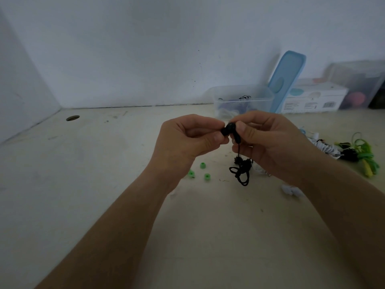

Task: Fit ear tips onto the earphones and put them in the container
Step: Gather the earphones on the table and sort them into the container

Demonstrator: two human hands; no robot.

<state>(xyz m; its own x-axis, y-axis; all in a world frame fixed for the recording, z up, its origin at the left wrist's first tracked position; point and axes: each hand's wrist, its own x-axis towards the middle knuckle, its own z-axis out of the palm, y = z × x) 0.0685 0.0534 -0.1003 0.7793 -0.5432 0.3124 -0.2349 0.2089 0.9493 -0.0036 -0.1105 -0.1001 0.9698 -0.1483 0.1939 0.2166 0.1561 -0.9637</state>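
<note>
So just in front of the clear container [243, 100], fingers of the right hand [270, 142] pinch the black earbud [230, 130] steady while the left hand [187, 138] pinches its tip end, probably pressing an ear tip on.

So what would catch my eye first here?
The left hand and right hand meet mid-picture, pinching a black earphone whose bundled cord hangs below. Three green ear tips lie on the table by the left wrist, and a clear container stands behind, a blue lid leaning beside it.
</note>
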